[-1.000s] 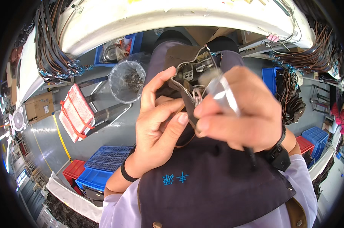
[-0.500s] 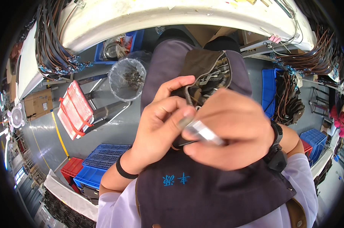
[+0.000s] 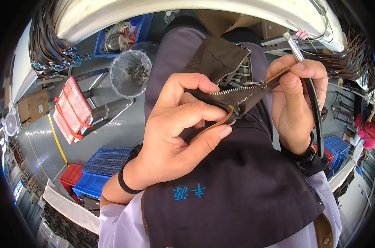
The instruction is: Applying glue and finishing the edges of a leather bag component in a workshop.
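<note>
L hand (image 3: 175, 136) fingers clamp brown pouch (image 3: 228, 95) end; R hand (image 3: 297, 97) pinches zipper pull (image 3: 274, 77) plus black tool (image 3: 315, 111). Mid-zip step; next likely needs steady pull away from L fingers.

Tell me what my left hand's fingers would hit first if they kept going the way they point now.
The left hand points its fingers rightward along the dark brown zippered pouch it grips. Going on, they would likely meet the right hand, which pinches the zipper's brown tab beside a thin black-handled brush. Depth is unclear.
</note>
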`<state>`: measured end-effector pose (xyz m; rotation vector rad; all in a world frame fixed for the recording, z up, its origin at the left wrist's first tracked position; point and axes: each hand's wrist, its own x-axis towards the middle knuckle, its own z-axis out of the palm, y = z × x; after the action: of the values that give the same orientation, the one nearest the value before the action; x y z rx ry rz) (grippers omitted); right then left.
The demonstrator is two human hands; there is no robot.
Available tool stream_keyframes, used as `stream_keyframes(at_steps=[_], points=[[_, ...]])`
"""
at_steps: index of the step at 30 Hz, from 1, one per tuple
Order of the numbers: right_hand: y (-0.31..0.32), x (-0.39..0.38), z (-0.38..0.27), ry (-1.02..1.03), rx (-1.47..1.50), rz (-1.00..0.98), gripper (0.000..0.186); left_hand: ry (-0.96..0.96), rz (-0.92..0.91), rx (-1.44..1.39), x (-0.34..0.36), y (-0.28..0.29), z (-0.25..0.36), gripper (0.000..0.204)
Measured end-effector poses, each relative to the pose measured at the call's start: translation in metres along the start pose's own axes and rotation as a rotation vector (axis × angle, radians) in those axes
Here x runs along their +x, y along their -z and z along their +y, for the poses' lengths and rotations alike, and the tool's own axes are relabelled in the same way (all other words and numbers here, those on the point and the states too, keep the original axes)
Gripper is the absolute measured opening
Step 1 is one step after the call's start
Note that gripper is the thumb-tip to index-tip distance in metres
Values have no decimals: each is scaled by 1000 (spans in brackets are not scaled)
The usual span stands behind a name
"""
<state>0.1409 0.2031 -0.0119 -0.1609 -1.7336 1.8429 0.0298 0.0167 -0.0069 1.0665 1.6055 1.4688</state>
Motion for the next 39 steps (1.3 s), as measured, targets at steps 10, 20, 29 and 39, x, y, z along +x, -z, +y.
stream_keyframes(at_steps=[10,20,29,39], points=[[4,0,12,-94,110,61,17,19,43,-29,-1,-1,0,10],[-3,10,15,-160,196,79,18,96,110,-184,1,-5,-7,10],[-19,38,21,-204,143,-171,17,399,185,-376,8,-1,6,43],[-33,51,31,-58,30,-304,15,420,-8,-384,19,7,14,9]])
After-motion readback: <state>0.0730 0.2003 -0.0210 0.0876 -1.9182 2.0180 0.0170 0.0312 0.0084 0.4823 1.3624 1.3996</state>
